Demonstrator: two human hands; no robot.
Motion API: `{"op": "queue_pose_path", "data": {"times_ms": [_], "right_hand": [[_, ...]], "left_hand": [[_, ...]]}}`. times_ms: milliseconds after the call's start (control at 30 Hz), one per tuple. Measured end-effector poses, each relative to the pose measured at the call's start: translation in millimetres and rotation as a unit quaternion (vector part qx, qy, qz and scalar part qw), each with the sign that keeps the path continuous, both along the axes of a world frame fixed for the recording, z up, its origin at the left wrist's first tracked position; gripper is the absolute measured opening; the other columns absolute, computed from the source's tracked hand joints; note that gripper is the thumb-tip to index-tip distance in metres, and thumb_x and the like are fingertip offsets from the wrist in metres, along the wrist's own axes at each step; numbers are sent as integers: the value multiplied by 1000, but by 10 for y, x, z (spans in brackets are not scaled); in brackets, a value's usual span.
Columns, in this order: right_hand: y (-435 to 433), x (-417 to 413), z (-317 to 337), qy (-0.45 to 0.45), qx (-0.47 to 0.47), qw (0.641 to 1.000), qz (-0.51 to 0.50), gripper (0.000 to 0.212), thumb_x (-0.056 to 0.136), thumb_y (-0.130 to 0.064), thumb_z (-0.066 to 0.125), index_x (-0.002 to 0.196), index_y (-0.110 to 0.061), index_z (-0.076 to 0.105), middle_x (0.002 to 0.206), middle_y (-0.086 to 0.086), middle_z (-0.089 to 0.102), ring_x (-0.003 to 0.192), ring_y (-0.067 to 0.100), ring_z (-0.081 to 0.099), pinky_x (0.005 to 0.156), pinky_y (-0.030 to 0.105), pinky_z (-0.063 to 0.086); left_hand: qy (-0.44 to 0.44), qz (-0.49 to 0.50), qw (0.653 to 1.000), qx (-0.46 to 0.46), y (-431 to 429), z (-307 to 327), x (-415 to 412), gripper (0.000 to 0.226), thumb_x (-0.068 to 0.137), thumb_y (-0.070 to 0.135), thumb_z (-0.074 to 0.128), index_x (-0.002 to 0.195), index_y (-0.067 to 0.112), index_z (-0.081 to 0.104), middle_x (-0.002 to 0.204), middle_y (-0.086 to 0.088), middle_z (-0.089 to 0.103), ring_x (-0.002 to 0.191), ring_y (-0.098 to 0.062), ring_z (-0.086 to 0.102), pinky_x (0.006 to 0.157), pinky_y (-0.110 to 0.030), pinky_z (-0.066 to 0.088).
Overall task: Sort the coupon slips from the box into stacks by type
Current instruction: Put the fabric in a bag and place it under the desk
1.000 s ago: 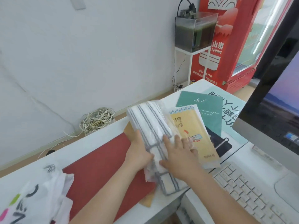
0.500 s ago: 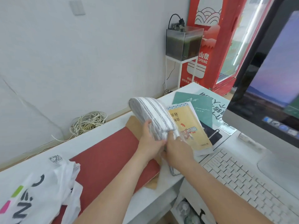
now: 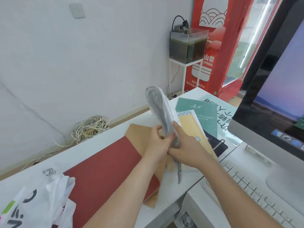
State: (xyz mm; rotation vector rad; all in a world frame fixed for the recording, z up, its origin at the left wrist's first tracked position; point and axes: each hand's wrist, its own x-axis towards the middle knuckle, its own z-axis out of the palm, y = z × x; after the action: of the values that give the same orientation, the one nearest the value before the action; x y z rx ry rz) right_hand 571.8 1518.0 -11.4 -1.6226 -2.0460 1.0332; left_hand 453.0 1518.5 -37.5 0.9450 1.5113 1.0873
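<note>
Held a plastic-wrapped striped packet [image 3: 158, 106] edge-on, lifted off the surface [image 3: 134, 119], top end tilted up and away. Gripped its lower part with the left hand [image 3: 156, 143], fingers curled round from the left side. Clasped the same part with the right hand [image 3: 185, 148] from the right side, both hands touching, a loose grey end of the packet hanging below them. Had under the forearms a red folder [image 3: 105, 163] lying over a brown envelope [image 3: 139, 135]. Had a yellow packet [image 3: 192, 127] just right of the hands, overlapping a green booklet [image 3: 197, 111]. Had a keyboard [image 3: 263, 199] at right, a plastic bag [image 3: 37, 199] at lower left.
</note>
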Motion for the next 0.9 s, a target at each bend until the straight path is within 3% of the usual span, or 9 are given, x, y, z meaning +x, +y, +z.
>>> {"op": "queue_pose_path", "data": {"times_ms": [100, 233, 333, 400, 467, 533, 633, 767, 900], "right_hand": [[-98, -241, 168, 31, 52, 998, -30, 96, 81, -30, 64, 152, -32, 0, 81, -8, 62, 87, 18, 64, 68, 30, 47], [-246, -649, 243, 129, 94, 986, -40, 81, 83, -27, 61, 149, -33, 13, 83, -1, 68, 79, 21, 66, 71, 39, 53], [-403, -921, 245, 337, -40, 940, -24, 61, 79, -8, 60, 133, -32, 46, 95, -1, 73, 88, 22, 71, 78, 44, 58], [-630, -1133, 180, 431, -148, 890, -6, 55, 80, 14, 54, 122, -21, 59, 95, 1, 75, 90, 21, 71, 72, 32, 58], [-930, -1321, 28, 423, -183, 887, 24, 53, 81, 18, 52, 118, -19, 62, 100, 1, 75, 97, 20, 70, 77, 29, 57], [-1248, -1484, -156, 391, -191, 899, 45, 57, 81, 16, 52, 121, -25, 61, 108, -3, 73, 104, 18, 67, 89, 36, 54], [-1664, -1652, -378, 358, -180, 916, 13, 62, 82, 13, 54, 126, -31, 58, 113, -10, 70, 106, 11, 65, 92, 38, 52], [-1990, -1758, -477, 371, -173, 911, -54, 59, 84, 14, 55, 127, -26, 58, 116, -5, 69, 108, 16, 65, 94, 41, 52], [-2203, -1715, -432, 402, -167, 896, -84, 57, 84, 13, 58, 127, -24, 58, 118, 1, 69, 106, 22, 67, 89, 43, 53]], "left_hand": [[65, -12, 997, 32, -103, 298, -181, 61, 73, 48, 74, 124, 31, 47, 111, 2, 64, 97, -12, 66, 89, -35, 53], [100, 1, 991, 86, -510, 634, -608, 54, 75, 44, 71, 124, 34, 51, 121, 10, 59, 101, -6, 62, 91, -31, 51], [143, 13, 983, 113, -1006, 807, -1033, 44, 84, 32, 69, 125, 33, 52, 121, 16, 60, 98, -3, 62, 90, -19, 46], [177, 38, 978, 107, -1385, 834, -1378, 39, 88, 18, 65, 124, 29, 55, 116, 15, 64, 91, 0, 61, 83, -10, 44], [254, 92, 959, 90, -1788, 772, -1762, 36, 87, 16, 65, 118, 34, 59, 110, 16, 64, 87, 2, 59, 78, -10, 47], [374, 124, 918, 31, -2221, 588, -2179, 34, 85, 26, 66, 116, 38, 59, 107, 23, 59, 98, -4, 57, 87, -23, 48], [499, 28, 854, -141, -2826, 81, -2694, 58, 82, 55, 60, 133, 34, 44, 135, 15, 44, 126, -20, 39, 101, -35, 38], [529, 53, 823, -201, -3277, -530, -3255, 55, 89, 59, 41, 138, 35, 32, 143, -1, 35, 128, -28, 35, 97, -43, 41], [484, 92, 832, -257, -3385, -696, -3744, 72, 85, 48, 58, 142, 24, 22, 129, -7, 49, 115, -32, 48, 90, -41, 44]]}}
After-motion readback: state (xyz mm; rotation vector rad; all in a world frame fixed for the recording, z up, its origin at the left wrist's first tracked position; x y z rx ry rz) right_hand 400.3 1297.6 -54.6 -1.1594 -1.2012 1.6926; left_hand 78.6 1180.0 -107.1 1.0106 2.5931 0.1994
